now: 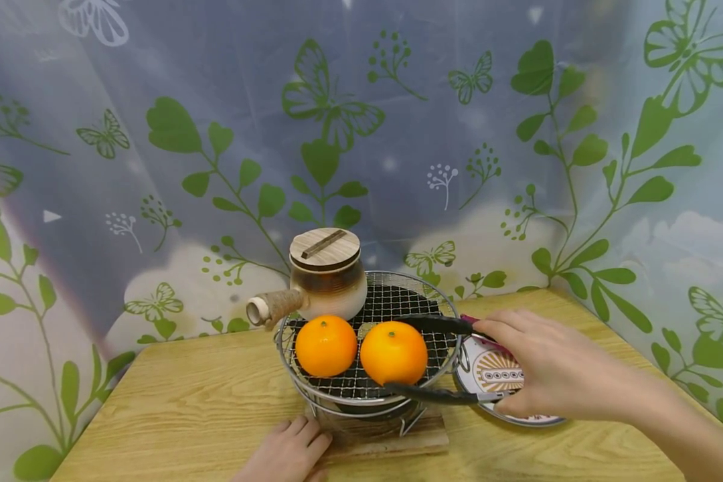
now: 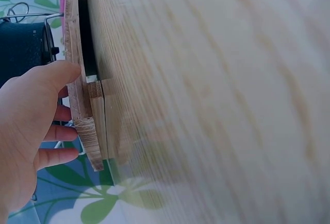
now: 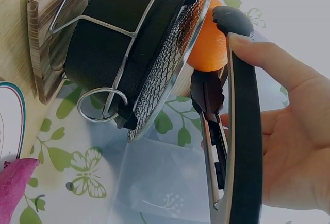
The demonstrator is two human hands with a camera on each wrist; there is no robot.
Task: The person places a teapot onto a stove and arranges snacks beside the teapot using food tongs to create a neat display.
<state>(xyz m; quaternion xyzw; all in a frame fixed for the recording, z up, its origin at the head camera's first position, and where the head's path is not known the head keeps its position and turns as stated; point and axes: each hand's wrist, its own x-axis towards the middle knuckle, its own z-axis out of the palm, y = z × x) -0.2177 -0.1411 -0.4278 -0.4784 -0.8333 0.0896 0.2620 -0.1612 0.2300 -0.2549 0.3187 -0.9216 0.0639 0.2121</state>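
My right hand [image 1: 554, 365] holds a pair of black-and-steel tongs [image 3: 245, 131]. The two tips stand on either side of the right-hand orange [image 1: 393, 353], which sits on a round wire grill [image 1: 434, 294]; firm contact is hard to tell. A second orange [image 1: 326, 346] lies beside it to the left. Down in front, my left hand [image 1: 292, 448] holds the left end of the wooden board [image 2: 77, 80] under the stove, thumb against its edge and fingers bent over it. Beneath the grill sits the black stove pot [image 3: 124, 38] in its wire stand.
A side-handled teapot [image 1: 331, 288] with a wooden lid stands at the grill's back left. On the right lies a patterned plate [image 1: 470, 378], partly behind my right hand, with a magenta cloth [image 3: 18, 188] near it. A printed curtain [image 1: 397, 134] hangs behind the table [image 1: 205, 395].
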